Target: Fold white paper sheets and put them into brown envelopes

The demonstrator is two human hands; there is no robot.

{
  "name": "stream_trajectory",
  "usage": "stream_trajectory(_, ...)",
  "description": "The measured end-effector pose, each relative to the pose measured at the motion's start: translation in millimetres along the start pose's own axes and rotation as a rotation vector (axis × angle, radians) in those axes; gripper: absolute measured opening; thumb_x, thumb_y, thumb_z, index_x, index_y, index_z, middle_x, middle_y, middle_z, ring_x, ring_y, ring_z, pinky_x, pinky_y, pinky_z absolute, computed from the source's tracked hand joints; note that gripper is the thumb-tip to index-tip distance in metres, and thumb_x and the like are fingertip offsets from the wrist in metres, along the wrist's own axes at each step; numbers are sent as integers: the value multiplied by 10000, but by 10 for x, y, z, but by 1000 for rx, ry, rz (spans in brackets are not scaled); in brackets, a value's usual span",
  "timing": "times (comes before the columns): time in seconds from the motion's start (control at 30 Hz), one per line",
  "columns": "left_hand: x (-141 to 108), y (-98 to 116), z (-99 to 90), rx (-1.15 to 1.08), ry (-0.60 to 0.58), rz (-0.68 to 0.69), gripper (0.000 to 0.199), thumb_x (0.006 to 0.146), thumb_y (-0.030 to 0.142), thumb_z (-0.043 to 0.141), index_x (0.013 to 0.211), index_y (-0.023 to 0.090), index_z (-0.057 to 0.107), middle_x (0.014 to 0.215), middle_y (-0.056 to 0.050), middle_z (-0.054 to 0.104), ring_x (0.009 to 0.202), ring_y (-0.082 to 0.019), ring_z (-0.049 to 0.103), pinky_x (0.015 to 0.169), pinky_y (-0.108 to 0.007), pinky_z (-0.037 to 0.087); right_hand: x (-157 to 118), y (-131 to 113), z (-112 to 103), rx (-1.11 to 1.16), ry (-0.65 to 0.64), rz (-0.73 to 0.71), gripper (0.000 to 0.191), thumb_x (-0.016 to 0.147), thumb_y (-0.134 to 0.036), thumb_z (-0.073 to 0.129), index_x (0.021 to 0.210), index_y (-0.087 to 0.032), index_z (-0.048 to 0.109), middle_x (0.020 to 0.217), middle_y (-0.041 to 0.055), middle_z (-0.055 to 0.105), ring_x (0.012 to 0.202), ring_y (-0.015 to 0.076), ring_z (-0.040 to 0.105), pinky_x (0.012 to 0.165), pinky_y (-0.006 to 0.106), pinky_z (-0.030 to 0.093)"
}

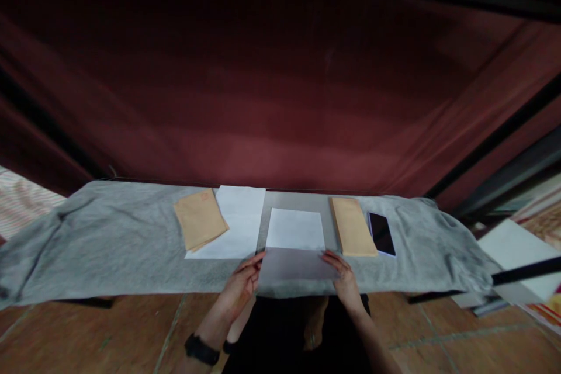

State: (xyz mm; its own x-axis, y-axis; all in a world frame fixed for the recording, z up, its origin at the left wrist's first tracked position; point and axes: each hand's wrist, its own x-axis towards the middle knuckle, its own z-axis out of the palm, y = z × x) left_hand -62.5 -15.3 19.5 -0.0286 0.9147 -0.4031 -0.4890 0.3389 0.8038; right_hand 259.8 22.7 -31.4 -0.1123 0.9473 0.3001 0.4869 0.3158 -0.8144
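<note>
A white sheet of paper [294,229] lies in front of me, with a crease across its middle. Its nearer part is raised toward me and looks grey in shadow. My left hand [242,283] pinches the sheet's left edge near the crease, thumb and fingers closed on it. At the right edge, my right hand [344,277] grips the same sheet, its fingers on the upper side and the thumb hidden. Left of this sheet is a larger stretch of white paper [241,219], partly covered by brown envelopes [200,219]. To the right rests a thick stack of brown envelopes [353,228].
Beside the right stack lies a phone [382,234] with a dark screen. Everything rests on a narrow surface draped in grey cloth [118,239]. A dark red fabric wall [280,99] rises behind it. White boards or papers [519,257] stand at the far right.
</note>
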Motion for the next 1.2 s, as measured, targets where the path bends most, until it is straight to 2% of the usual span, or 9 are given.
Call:
stream_trajectory(0.2,167,-58,47,510,24,372,440,765,275,644,1197,205,684,1012,-62,702,930,-216,668,895,-384,532,61,-60,29,0,29,-1,333,838,-232,563,1110,-254,753,1198,101,711,1135,273,653,1037,471,494)
stream_trajectory(0.3,203,-33,87,805,36,582,436,763,173,580,1178,235,700,1185,-80,646,1105,-227,617,1032,-412,473,85,-84,30,-10,29,-27,350,822,-216,563,1116,-234,751,1166,109,722,1106,279,666,1025,469,503)
stream_trajectory(0.4,218,-12,89,963,-42,691,499,753,118,573,1221,251,684,1385,-82,553,1291,-248,510,1129,-440,394,103,-108,25,-6,40,-42,363,803,-195,553,1104,-224,754,1141,112,729,1078,278,678,1013,461,512)
stream_trajectory(0.5,290,-3,62,1027,-43,674,483,794,87,501,1211,249,683,1386,-62,574,1290,-229,519,1145,-457,378,133,-138,25,17,43,-24,355,814,-189,520,1085,-218,747,1100,101,742,1048,263,687,994,450,519)
stream_trajectory(0.63,480,38,77,1111,-52,640,461,777,53,499,1160,227,687,1192,-61,693,1149,-224,616,1051,-409,460,211,-194,57,-41,70,65,292,891,-281,471,1011,-198,723,999,94,750,972,249,694,924,413,534)
stream_trajectory(0.77,656,99,180,1194,123,535,261,852,163,559,1081,182,683,930,-63,727,903,-222,685,847,-340,518,317,-265,110,-230,118,200,364,967,-440,416,878,-200,674,760,65,708,701,217,671,685,313,511)
stream_trajectory(0.9,731,118,245,1153,184,469,368,885,209,566,1250,176,595,784,-1,686,739,-173,662,709,-267,482,404,-297,159,-365,77,253,338,986,-439,404,985,-209,651,786,54,715,697,201,684,601,263,444)
stream_trajectory(1.03,708,80,242,1107,188,458,561,880,198,559,1428,155,449,752,23,652,704,-163,633,692,-264,466,417,-243,218,-456,66,271,330,984,-360,410,1175,-184,613,893,85,744,777,213,713,635,267,465)
stream_trajectory(1.2,657,-3,254,1108,185,492,633,874,187,540,1489,194,389,798,10,643,717,-179,631,717,-296,495,356,-122,296,-505,148,171,378,959,-319,421,1291,-215,568,967,86,756,768,226,721,670,299,505)
